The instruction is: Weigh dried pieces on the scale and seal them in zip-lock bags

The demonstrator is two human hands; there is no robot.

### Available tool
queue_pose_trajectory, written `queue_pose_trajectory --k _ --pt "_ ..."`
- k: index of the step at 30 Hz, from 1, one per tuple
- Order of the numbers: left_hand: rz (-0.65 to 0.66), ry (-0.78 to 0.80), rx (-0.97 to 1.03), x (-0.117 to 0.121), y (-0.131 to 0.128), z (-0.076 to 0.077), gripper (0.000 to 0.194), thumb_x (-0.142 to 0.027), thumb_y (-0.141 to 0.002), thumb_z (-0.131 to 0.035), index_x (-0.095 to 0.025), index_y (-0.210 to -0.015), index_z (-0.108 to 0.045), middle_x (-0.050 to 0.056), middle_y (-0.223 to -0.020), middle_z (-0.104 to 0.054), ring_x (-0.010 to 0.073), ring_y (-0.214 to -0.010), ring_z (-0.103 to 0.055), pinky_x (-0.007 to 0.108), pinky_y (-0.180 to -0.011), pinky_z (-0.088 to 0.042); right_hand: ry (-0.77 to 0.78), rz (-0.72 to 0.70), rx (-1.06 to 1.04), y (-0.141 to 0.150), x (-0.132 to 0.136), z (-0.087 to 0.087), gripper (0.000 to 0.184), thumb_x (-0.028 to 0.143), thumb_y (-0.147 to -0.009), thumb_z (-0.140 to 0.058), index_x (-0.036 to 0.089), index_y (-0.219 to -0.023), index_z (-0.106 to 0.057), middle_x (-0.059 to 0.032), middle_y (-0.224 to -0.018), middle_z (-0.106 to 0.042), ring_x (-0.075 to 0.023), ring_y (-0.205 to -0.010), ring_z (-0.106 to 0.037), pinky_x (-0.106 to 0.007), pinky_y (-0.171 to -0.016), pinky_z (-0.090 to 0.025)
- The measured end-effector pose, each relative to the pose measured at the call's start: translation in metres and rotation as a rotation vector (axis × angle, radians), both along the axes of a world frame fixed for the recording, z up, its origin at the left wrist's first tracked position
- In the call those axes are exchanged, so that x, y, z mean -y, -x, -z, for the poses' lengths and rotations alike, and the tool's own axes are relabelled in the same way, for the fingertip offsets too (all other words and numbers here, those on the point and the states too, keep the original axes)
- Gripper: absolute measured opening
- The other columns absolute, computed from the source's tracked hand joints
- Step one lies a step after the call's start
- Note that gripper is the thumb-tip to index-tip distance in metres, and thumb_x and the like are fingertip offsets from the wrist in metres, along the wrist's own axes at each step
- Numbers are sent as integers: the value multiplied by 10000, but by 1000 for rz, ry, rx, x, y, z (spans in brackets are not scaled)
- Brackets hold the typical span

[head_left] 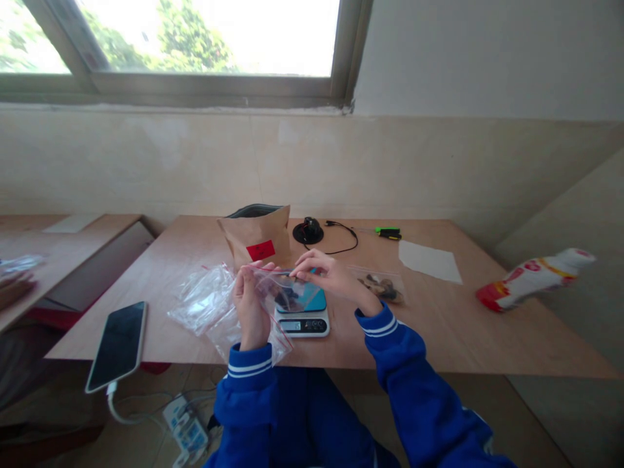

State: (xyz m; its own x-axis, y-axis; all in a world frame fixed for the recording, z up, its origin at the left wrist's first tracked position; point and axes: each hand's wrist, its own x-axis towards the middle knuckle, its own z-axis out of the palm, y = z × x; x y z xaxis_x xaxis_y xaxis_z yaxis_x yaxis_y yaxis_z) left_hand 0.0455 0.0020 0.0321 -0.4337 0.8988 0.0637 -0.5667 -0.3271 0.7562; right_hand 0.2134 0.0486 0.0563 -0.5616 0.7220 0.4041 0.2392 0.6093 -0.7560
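Both hands are raised over a digital kitchen scale point(301, 318) with a teal platform and a small display. My left hand point(251, 307) grips one side of a clear zip bag point(275, 292) with a red-edged seal. My right hand point(324, 275) pinches the bag's upper edge between fingers and thumb. Something dark shows through the plastic, though I cannot tell what it is. To the right of the scale lies a small clear bag of brown pieces point(383, 287). A crumpled pile of clear plastic bags point(202, 299) lies next to my left hand.
A kraft paper bag with a red label point(258, 237) stands behind the hands. Beyond are a black cabled object point(308, 231), a green-handled screwdriver point(389, 233), and white paper point(429, 261). A cabled phone point(117, 346) sits at the table's front-left edge. A red-and-white packet point(533, 279) lies right.
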Motion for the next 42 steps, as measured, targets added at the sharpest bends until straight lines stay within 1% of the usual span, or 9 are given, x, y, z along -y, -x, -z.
queue_pose_trajectory --k 4,10,17,22,28,32,35,38,42 --pt "13 6 -2 1 -2 -4 392 -546 -762 -674 -182 -907 -642 58 -859 -736 192 -737 -714 330 -690 -564 8 18 56 3 6 -1 170 347 -871 -633 205 -901 -720 -59 -1062 -591 -164 -966 -607 -290 -808 -502" --pt "-167 16 26 2 13 -12 405 -562 -767 -659 -201 -949 -639 43 -900 -715 153 -759 -696 243 -653 -518 115 197 -230 -2 -10 20 205 298 -947 -479 191 -1047 -624 -59 -1034 -647 -150 -921 -623 -292 -798 -510" --pt "-318 37 61 -2 31 -9 418 -577 -761 -656 -206 -951 -632 43 -968 -683 124 -785 -657 231 -713 -507 -68 129 323 20 -36 81 360 104 -842 -583 149 -1198 -609 -135 -1256 -615 -238 -1203 -530 -427 -1037 -390" --pt "-295 45 23 -3 32 -3 395 -583 -794 -613 -224 -960 -626 31 -980 -676 113 -783 -649 222 -698 -500 -191 162 494 38 -34 91 270 241 -863 -638 163 -1122 -644 -131 -1202 -635 -252 -1158 -535 -448 -1019 -378" --pt "-267 39 19 -2 29 -3 380 -592 -801 -598 -240 -942 -628 9 -950 -687 107 -761 -654 218 -682 -498 -120 265 321 27 -36 82 102 232 -865 -635 152 -921 -665 -92 -972 -684 -213 -940 -610 -368 -890 -442" --pt "-180 25 52 0 24 -3 386 -577 -783 -633 -231 -954 -634 24 -961 -695 126 -786 -671 232 -687 -505 -11 448 -47 16 -31 50 186 331 -912 -549 159 -950 -608 -51 -895 -662 -160 -792 -604 -278 -728 -472" --pt "-72 22 94 0 17 -3 383 -540 -758 -682 -220 -965 -639 50 -1021 -701 153 -829 -685 255 -709 -519 55 296 -228 12 -17 14 225 395 -895 -564 185 -969 -593 -16 -884 -634 -141 -794 -592 -248 -712 -468" --pt "-17 22 108 -1 11 -3 370 -526 -770 -678 -214 -965 -640 58 -1061 -704 162 -861 -689 275 -747 -530 66 58 -109 13 -4 -14 201 381 -923 -523 194 -954 -588 -14 -903 -611 -142 -825 -582 -254 -727 -470" --pt "73 9 85 0 3 -4 360 -536 -803 -637 -226 -984 -649 48 -1083 -707 155 -876 -687 271 -743 -529 -107 45 68 20 4 -21 157 305 -934 -510 183 -895 -601 -35 -880 -573 -168 -858 -542 -310 -800 -465"
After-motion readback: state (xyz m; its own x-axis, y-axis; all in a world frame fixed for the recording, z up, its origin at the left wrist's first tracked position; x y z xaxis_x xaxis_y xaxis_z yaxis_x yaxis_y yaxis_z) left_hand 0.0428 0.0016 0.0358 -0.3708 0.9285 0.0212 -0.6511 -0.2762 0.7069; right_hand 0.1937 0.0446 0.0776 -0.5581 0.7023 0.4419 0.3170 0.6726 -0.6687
